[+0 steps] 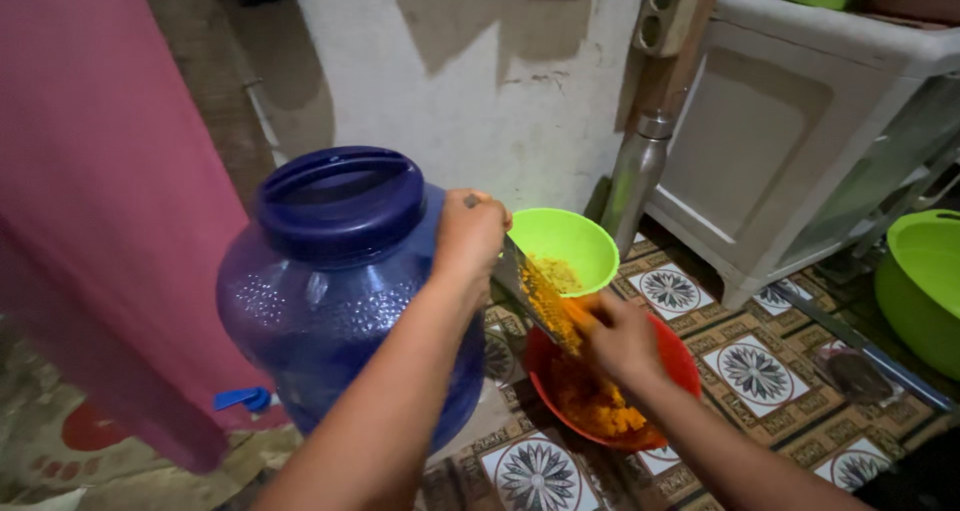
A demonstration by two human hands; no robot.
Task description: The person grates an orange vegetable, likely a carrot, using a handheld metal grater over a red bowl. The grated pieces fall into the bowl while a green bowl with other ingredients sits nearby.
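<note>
My left hand (pixel 470 233) grips the top of a metal grater (pixel 522 291) that slants down over a red bowl (pixel 678 359). My right hand (pixel 622 339) presses an orange root piece (pixel 578 314) against the grater face, which is coated with orange-yellow shreds. A heap of the same grated pulp (pixel 590 403) lies in the red bowl. Just behind the grater stands a lime green bowl (pixel 572 239) with a little yellow pulp in it.
A big blue water jug (pixel 335 291) stands at the left, close to my left arm. A steel bottle (pixel 638 176) leans by the wall. A white plastic cabinet (pixel 800 131) and a green basin (pixel 925 286) are at the right, a pink curtain (pixel 100 201) at the left.
</note>
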